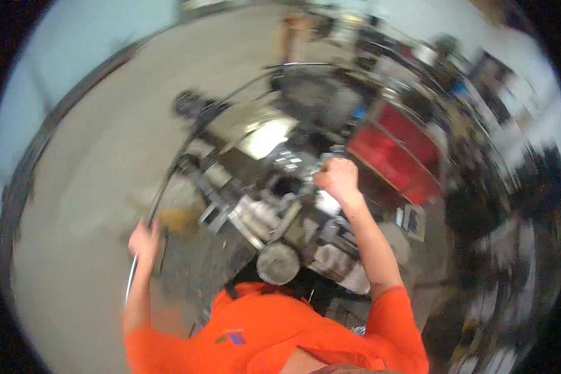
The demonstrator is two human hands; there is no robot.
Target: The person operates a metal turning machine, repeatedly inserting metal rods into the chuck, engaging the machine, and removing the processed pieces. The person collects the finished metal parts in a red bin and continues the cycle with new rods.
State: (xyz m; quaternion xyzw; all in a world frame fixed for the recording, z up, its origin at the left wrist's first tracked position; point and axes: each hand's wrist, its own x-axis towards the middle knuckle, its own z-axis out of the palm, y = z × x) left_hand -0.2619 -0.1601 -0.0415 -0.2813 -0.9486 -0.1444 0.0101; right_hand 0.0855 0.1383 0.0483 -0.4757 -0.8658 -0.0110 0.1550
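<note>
My left hand (144, 240) is closed around a long, thin metal rod (159, 196) at the left side of a machine. The rod runs from below that hand up toward the far side, and the wide view bends it. My right hand (338, 177) is a fist over the middle of the machine, beside its metal parts. Whatever its fingers grip is hidden and blurred. A round grey handwheel or disc (278, 263) is on the machine's near side, close to my body. Past the middle, a bright shiny plate (267, 138) catches the light.
A red panel or tray (397, 153) stands right of my right hand. Blurred shelves and clutter (492, 168) line the right side. Grey floor (93, 168) stretches out to the left, up to a pale wall (100, 37). Motion smears much of the scene.
</note>
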